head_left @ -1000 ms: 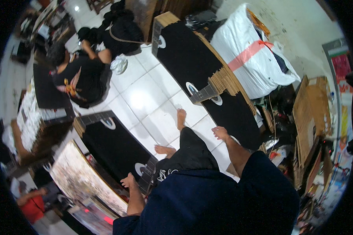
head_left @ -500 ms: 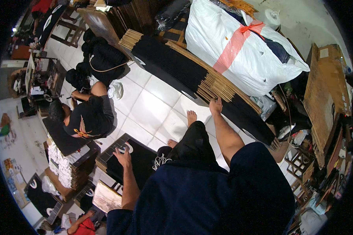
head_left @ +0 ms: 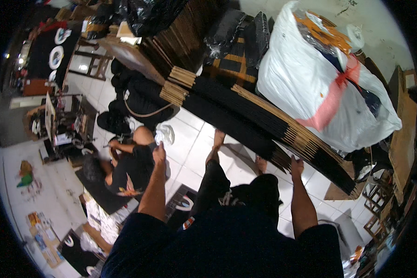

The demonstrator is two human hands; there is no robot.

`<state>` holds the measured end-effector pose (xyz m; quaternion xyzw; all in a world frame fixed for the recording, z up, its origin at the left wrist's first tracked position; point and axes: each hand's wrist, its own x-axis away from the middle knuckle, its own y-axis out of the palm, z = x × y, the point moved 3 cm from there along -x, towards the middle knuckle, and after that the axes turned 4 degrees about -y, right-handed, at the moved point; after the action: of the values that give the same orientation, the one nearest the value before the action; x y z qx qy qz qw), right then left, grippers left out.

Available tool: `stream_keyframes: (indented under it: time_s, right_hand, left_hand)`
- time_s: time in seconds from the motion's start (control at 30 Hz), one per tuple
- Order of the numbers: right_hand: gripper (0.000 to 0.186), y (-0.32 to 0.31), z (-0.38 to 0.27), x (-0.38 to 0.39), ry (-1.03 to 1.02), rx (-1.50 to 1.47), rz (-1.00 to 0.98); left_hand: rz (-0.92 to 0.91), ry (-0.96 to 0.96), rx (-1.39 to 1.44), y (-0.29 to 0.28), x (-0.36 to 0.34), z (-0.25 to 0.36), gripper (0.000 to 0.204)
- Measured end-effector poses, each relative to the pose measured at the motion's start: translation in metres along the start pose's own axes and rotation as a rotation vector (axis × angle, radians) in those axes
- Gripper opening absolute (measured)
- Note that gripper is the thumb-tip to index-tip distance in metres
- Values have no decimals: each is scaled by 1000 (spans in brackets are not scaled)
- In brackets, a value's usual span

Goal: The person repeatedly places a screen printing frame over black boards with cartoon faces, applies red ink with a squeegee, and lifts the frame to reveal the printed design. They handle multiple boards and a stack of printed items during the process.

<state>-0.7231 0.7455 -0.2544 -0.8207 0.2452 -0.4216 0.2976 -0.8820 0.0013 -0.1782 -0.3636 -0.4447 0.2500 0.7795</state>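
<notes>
My right hand point(head_left: 297, 167) is at the near right end of a front row of black-covered boards point(head_left: 231, 124), its fingers closed on the end of a board where the edges fan apart. Behind that row leans another row of black-covered boards point(head_left: 264, 118) with bare wooden ends showing. My left hand point(head_left: 159, 154) is raised out to the left, away from the boards. In the picture it lies just below a white cloth bundle point(head_left: 164, 134); its fingers are too indistinct to read.
A seated person point(head_left: 125, 169) in black works at my left, next to black bundles point(head_left: 143, 99). A large white sack point(head_left: 296, 74) with a red band stands behind the boards. A dark printed panel point(head_left: 183, 199) lies by my left leg. Wooden stools point(head_left: 377, 199) stand at right.
My view has turned and shifted. My left hand has left the printed black panel and moved up. My right hand has gone from the middle wooden ends to the front row's right end.
</notes>
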Motion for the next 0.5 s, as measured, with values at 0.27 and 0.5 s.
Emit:
stream_keyframes:
  time_s: [0.27,0.5]
  right_hand:
    - [50,12,57,36,674,-581,-500]
    - [29,37,92,69,140,-247,-496]
  left_hand:
    - [-609,-353,500,8,-211,171,125]
    - [-846,127,-580,40,-247,223,70]
